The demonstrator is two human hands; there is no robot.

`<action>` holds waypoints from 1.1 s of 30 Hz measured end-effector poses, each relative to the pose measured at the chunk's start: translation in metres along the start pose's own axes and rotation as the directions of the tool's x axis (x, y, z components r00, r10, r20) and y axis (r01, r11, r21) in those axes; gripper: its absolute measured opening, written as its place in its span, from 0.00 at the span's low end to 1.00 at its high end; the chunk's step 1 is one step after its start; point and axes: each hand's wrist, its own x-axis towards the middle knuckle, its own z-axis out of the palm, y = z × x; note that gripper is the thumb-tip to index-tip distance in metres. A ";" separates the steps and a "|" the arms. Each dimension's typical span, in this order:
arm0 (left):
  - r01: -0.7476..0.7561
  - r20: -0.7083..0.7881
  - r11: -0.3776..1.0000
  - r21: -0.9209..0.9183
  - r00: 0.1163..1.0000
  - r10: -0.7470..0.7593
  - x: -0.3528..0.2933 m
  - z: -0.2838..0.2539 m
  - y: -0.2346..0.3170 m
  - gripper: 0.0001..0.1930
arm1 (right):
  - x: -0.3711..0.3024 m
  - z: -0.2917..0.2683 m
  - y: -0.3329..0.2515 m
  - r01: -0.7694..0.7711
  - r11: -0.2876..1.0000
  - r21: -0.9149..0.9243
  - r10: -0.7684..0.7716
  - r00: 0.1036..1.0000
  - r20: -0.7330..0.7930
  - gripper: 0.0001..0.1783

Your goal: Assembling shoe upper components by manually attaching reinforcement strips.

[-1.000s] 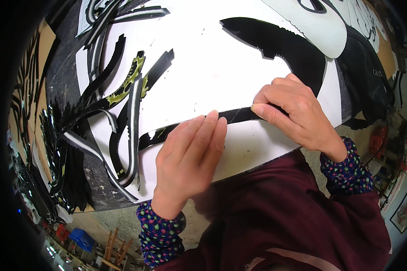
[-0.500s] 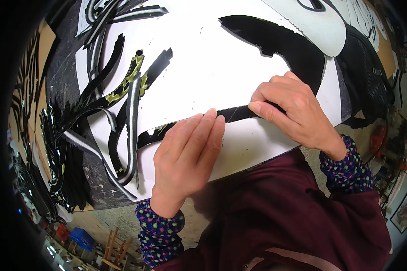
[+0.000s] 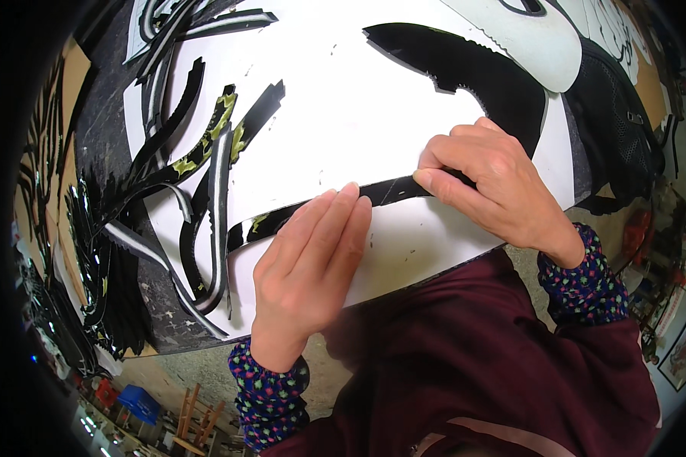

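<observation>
A narrow black strip (image 3: 392,190) with a yellow-green patterned patch near its left end lies across the white board (image 3: 358,129). My left hand (image 3: 305,263) rests on it, fingers stretched out and pressing it down. Closed around the strip's right part is my right hand (image 3: 492,186), thumb along the near edge; its curled fingertips are partly hidden. Just beyond that hand is a wide, curved black piece (image 3: 503,84) with notched edges. Whether it joins the strip under the right hand cannot be seen.
Several black, grey-striped and patterned strips (image 3: 219,190) overlap at the board's left. More strips (image 3: 107,274) pile up along the table's left edge. A pale curved template (image 3: 537,49) lies at the far right, beside a black mesh item (image 3: 613,114).
Both hands and the strip have shifted very slightly left in the picture, as has the board. The hold on the strip looks the same.
</observation>
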 end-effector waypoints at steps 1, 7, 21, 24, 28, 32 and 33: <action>0.006 0.016 1.000 -0.001 1.000 -0.006 0.000 -0.001 0.001 0.13 | 0.000 0.000 0.000 -0.007 1.000 -0.004 0.007 1.000 0.003 0.10; 0.013 0.021 1.000 0.007 1.000 -0.013 -0.004 -0.001 0.001 0.15 | 0.000 0.001 -0.002 -0.012 1.000 -0.011 0.012 1.000 0.006 0.09; 0.029 0.101 0.997 0.069 0.994 -0.036 -0.008 0.000 0.003 0.21 | 0.001 0.002 -0.004 -0.009 1.000 -0.016 0.009 1.000 0.012 0.09; 0.002 0.126 0.992 0.124 0.992 -0.017 -0.008 0.000 0.006 0.23 | 0.000 0.003 -0.004 -0.004 1.000 -0.006 0.004 1.000 0.013 0.09; -0.037 0.201 0.964 0.263 0.979 -0.017 -0.008 -0.002 0.017 0.24 | 0.001 0.005 -0.002 0.011 1.000 -0.018 -0.011 1.000 -0.001 0.09; 0.042 0.217 0.988 0.148 0.973 -0.074 -0.008 -0.007 0.017 0.24 | 0.000 0.004 0.000 0.025 0.999 -0.027 -0.025 1.000 -0.015 0.09; 0.075 0.200 0.993 0.092 0.976 -0.092 -0.008 -0.008 0.015 0.24 | -0.001 0.003 0.000 0.025 0.999 -0.027 -0.026 0.999 -0.018 0.09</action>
